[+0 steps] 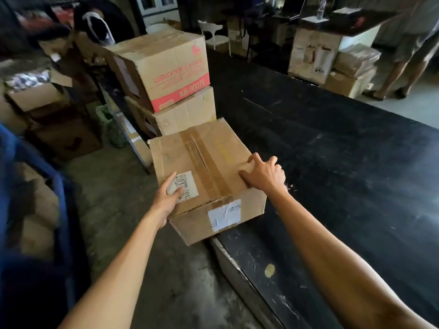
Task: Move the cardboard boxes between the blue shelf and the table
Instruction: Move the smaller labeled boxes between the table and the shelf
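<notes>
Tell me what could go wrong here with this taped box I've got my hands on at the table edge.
1. The taped box juts past the black table edge over the floor, so it could tip off if released.
2. Both the left hand and right hand only rest on top, with nothing supporting it underneath; a lift from here may slip.
3. Pushed forward, it could bump the two stacked boxes just behind, and the upper one already sits askew.

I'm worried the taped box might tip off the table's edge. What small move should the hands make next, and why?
Probably push the taped brown cardboard box further onto the black table. Its near corner overhangs the edge, and the left hand and right hand only rest on top, not gripping underneath.
</notes>
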